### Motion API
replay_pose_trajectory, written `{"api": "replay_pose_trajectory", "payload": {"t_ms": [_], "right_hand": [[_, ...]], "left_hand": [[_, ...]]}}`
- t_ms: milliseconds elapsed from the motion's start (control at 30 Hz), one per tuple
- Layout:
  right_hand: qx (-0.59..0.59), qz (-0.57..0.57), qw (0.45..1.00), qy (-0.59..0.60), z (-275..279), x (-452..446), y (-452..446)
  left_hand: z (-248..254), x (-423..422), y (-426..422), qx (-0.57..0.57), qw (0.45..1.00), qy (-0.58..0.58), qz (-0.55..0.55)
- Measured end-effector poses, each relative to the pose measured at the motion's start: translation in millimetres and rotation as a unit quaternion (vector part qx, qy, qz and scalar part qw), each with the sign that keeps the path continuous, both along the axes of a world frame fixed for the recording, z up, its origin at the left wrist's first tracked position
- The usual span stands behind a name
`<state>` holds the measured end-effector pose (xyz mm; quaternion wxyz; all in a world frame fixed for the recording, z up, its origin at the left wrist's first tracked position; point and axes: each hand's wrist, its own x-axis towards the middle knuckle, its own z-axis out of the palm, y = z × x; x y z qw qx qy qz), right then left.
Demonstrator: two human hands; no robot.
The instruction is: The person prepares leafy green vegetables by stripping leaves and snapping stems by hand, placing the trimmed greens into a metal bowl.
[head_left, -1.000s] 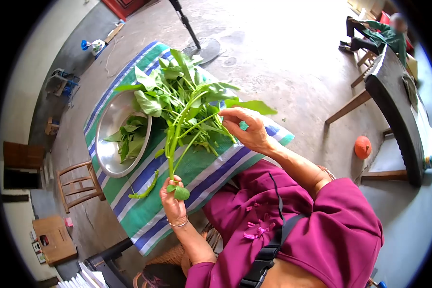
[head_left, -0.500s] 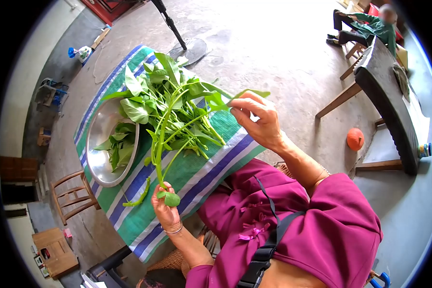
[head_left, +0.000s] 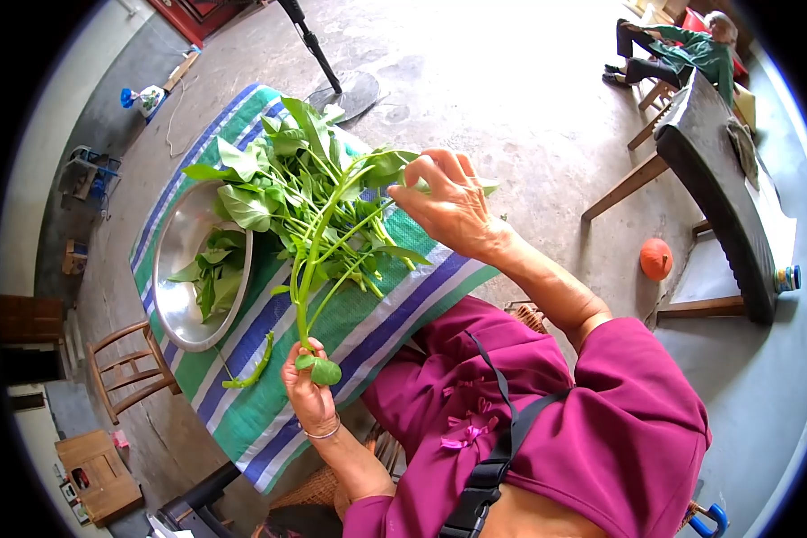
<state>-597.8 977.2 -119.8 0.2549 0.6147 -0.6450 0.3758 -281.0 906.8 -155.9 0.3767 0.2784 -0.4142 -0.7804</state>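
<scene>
L hand [head_left: 308, 394] w/ stem [head_left: 304, 296] (leafy)

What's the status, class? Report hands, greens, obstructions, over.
Left hand gripping stem. Right hand at a leaf, grip unclear. Greens heaped on striped cloth beside metal bowl. Nothing visibly blocking the hands.

Leafy stem [head_left: 302, 314]: green, branched, lvs attached. Lower end held in L hand [head_left: 311, 387], 1 rounded lf beside; stalk slants up, top arching twd R hand [head_left: 448, 202].

Two working hands [head_left: 309, 390] [head_left: 453, 206], one metal bowl [head_left: 175, 300], one striped cloth [head_left: 242, 430], one seated person [head_left: 710, 61]
</scene>
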Motion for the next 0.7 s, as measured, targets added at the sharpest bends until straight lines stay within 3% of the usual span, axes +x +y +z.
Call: {"api": "replay_pose_trajectory", "payload": {"t_ms": [233,300,433,533,567,600,667,700], "right_hand": [[0.019,0.077,0.997,0.003,-6.1,-7.4,1.7],[0.072,0.111,0.991,-0.018,-10.6,-7.8,5.7],[0.056,0.117,0.991,-0.032,-20.9,-8.0,5.9],[0.064,0.087,0.987,-0.117,-33.6,-14.0,2.0],[0.006,0.074,0.942,-0.328,-38.6,-16.5,-0.6],[-0.052,0.058,0.849,-0.523,-40.9,-19.7,-3.4],[-0.217,0.02,0.676,-0.704,-35.6,-41.5,4.4],[-0.252,0.036,0.679,-0.688,-30.5,-50.7,9.5]], "left_hand": [[6.4,-3.8,0.1,0.007,1.0,0.012,-0.001],[5.8,-4.8,0.0,0.0,1.0,0.004,-0.004],[10.8,-12.3,3.0,-0.015,1.0,-0.016,0.011],[15.6,-18.0,6.3,-0.035,0.998,-0.051,-0.013],[15.0,-19.7,7.4,-0.036,0.998,-0.051,-0.013],[13.6,-21.1,8.3,-0.013,0.999,-0.036,0.001],[11.0,-19.3,7.6,0.009,1.0,-0.022,0.018],[12.3,-17.9,5.7,0.003,1.0,-0.018,0.021]]}}
